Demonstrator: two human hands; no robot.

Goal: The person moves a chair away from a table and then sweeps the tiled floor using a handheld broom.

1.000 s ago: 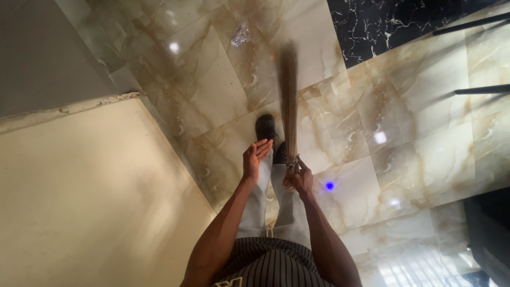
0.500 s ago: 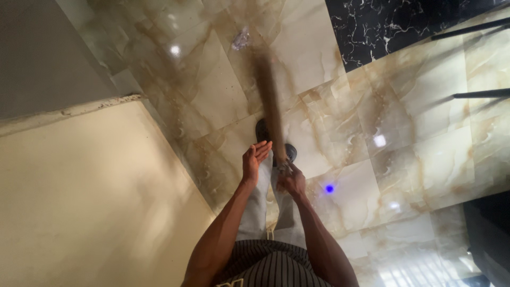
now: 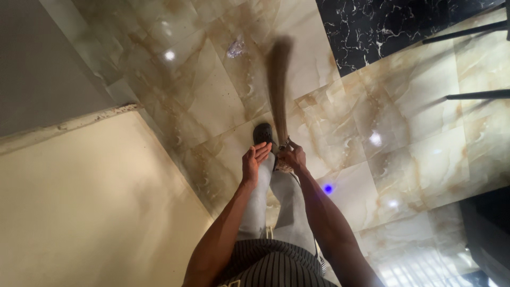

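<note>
My right hand [image 3: 292, 158] grips the bound end of a brown straw broom [image 3: 278, 85]. The blurred bristles stretch away from me over the glossy beige marble floor [image 3: 212, 90]. My left hand [image 3: 254, 159] is raised just left of the right one, palm flat and fingers together, holding nothing. A small clear crumpled wrapper [image 3: 236, 48] lies on the tiles to the left of the bristle tips. One dark shoe [image 3: 263, 133] shows below my hands, along with grey trousers.
A cream wall [image 3: 90, 207] with a chipped top edge fills the left side. A black marble strip [image 3: 393, 26] runs across the top right. Thin dark metal legs [image 3: 473, 95] cross the right edge. A blue light spot [image 3: 328, 188] glows on a tile.
The broom has swung: bristles went left toward the wrapper, then back right. My right hand has risen closer to the left hand. The left hand has barely moved.
</note>
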